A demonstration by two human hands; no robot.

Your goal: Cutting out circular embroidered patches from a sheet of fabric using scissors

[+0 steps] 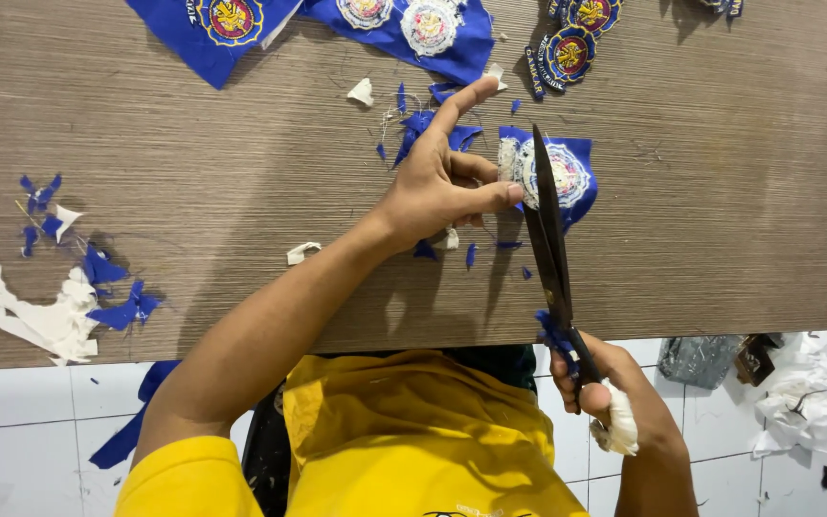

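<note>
My left hand (pixel 447 184) pinches the left edge of a blue cloth piece with a round embroidered badge (pixel 567 172), held just above the wooden table (pixel 241 163). My right hand (pixel 605 383), below the table's near edge, grips the wrapped handles of large dark scissors (pixel 547 230). The blades point away from me and meet the badge piece at its left side, next to my left thumb.
Blue cloth with more round badges (pixel 404 24) lies at the far edge, with several cut badges (pixel 571 48) at the far right. Blue and white scraps (pixel 59 297) litter the left side. White tiled floor and crumpled white waste (pixel 806 402) show below.
</note>
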